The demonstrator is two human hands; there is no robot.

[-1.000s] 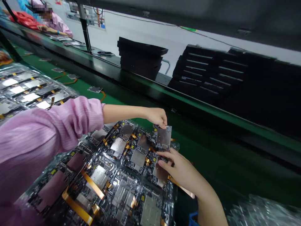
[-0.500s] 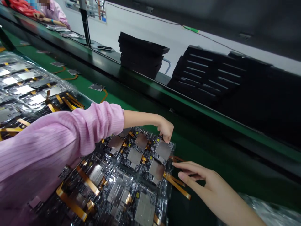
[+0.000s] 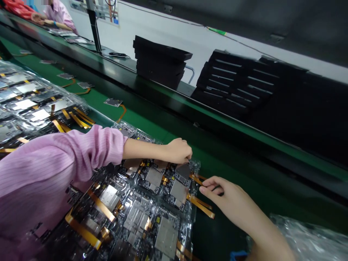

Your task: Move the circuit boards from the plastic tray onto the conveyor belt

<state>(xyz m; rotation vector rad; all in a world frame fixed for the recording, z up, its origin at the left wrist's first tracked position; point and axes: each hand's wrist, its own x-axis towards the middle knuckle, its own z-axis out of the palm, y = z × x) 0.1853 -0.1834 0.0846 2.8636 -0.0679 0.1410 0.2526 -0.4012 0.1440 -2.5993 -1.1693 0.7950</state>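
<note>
A clear plastic tray (image 3: 190, 221) holds several circuit boards with metal shields and orange flex cables. My left hand (image 3: 178, 150), in a pink sleeve, reaches across it with fingers curled and pinches the far corner board (image 3: 182, 170). My right hand (image 3: 228, 201) hovers at the tray's right edge. Its thumb and forefinger are pressed together near an orange flex cable (image 3: 199, 204) that sticks out over the rim. What that pinch holds I cannot make out.
A green conveyor belt (image 3: 141, 119) runs behind the tray with loose boards (image 3: 113, 102) on it. Another tray of boards (image 3: 32, 105) lies at left. Black tray stacks (image 3: 160, 67) stand beyond the belt. Another person (image 3: 58, 12) works far left. Crumpled plastic (image 3: 312, 239) lies at lower right.
My left hand lowered the corner board into the tray and now presses on it. My right hand pulled off the boards to the tray's right edge and closed its fingers by the cables.
</note>
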